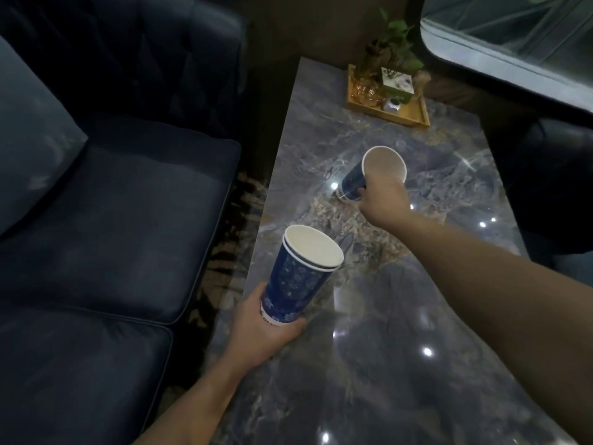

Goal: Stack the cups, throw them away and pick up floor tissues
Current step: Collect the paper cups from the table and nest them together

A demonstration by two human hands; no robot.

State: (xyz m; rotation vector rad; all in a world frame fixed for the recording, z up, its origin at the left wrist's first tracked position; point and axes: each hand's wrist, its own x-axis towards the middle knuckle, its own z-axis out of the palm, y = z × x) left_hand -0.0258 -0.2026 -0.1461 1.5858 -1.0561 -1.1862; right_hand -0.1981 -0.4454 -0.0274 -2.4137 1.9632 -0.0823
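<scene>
Two blue patterned paper cups with white insides are nested into a stack (pixel 296 277), tilted with the rims toward the right. My left hand (pixel 266 326) grips the stack around its base, over the near left part of the marble table (pixel 401 364). Farther along the table my right hand (pixel 383 200) is closed around a third blue cup (pixel 369 175), which is tilted with its open mouth facing me. Its base is close to the tabletop; whether it touches is unclear. No floor tissues are visible.
A dark blue sofa (pixel 106 220) runs along the left, with a narrow strip of patterned floor (pixel 224 258) between it and the table. At the table's far end sits a wooden tray (pixel 414 118) with a plant, glassware and a small box. Dark seating is on the right.
</scene>
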